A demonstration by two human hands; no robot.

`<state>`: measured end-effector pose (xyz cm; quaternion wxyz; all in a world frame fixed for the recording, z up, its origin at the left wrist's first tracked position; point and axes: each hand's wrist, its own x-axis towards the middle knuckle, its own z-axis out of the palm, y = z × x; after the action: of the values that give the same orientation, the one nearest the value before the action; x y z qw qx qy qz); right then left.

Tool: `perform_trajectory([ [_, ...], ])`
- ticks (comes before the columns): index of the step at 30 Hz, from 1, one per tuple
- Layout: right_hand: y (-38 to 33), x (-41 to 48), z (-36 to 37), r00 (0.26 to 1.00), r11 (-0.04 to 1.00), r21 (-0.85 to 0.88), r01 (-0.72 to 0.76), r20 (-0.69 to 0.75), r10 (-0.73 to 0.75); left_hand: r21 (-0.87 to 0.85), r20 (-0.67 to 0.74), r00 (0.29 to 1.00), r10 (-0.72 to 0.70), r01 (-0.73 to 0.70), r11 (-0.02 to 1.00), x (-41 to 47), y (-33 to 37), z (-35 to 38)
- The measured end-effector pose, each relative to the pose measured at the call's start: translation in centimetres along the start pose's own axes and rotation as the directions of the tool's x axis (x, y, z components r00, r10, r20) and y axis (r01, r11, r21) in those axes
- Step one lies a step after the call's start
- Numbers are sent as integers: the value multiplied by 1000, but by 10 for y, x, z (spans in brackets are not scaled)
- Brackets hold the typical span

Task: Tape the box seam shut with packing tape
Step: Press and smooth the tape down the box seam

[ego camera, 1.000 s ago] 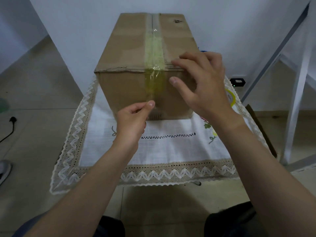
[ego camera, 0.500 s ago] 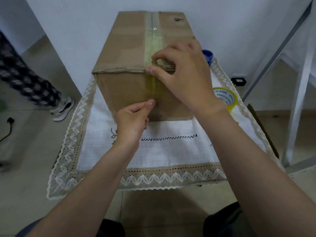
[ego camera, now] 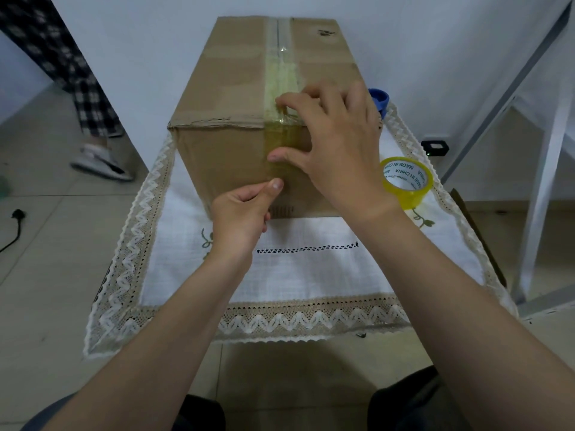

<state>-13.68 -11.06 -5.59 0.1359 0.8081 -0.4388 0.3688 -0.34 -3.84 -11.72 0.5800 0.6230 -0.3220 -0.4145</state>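
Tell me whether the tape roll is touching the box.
Cannot tell. In the head view the right hand covers the space between the tape roll and the box.

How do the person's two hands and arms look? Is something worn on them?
Both forearms are bare up to the bottom edge of the picture: no sleeves show. The left hand and the right hand have no gloves, rings, watch or bracelet that can be seen. The visible fingernails are short and unpainted.

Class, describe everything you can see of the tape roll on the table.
The tape roll is a yellowish, translucent ring on a white core printed "MADE IN CHINA". It lies tilted on the lace-edged tablecloth, right of the cardboard box, just beyond the right hand. No hand visibly touches it.
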Motion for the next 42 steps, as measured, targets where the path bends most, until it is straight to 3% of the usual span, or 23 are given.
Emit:
perform_trajectory([
  [12,-11,1,5,982,986,91,-138,-117,148,12,17,999,-27,27,1000,-3,4,-1],
  [17,-11,-1,2,988,991,76,-113,-96,120,1,23,999,-23,23,1000,-3,3,-1],
  [23,-11,-8,2,998,996,-64,-60,4,61,3,19,1000,-22,22,1000,-1,3,-2],
  [30,-14,-5,-1,987,991,41,-125,-95,128,27,25,999,-41,40,999,-1,5,-2],
  [42,-7,-9,-7,995,989,113,-100,-10,101,-2,35,999,-30,30,1000,-4,7,-2],
])
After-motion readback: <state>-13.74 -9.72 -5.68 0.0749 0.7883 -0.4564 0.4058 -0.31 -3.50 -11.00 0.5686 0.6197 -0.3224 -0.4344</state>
